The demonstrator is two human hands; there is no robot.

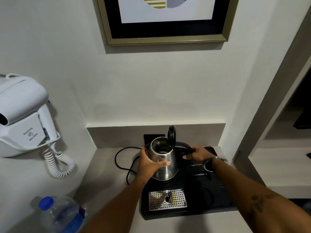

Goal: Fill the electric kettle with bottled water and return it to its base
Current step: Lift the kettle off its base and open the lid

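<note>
A steel electric kettle (165,167) stands on its base on the black tray (193,204), with its black lid (172,134) flipped upright and open. My left hand (149,163) wraps the kettle's left side, thumb across the front. My right hand (196,153) grips the black handle (182,147) on the kettle's right. A clear water bottle (58,214) with a blue cap (45,202) and blue label stands capped at the lower left, apart from both hands.
A black power cord (121,162) loops on the counter left of the kettle. The tray has a perforated metal drip grate (168,200) in front. A white wall hair dryer (23,115) with coiled cord hangs at left. Shelves lie to the right.
</note>
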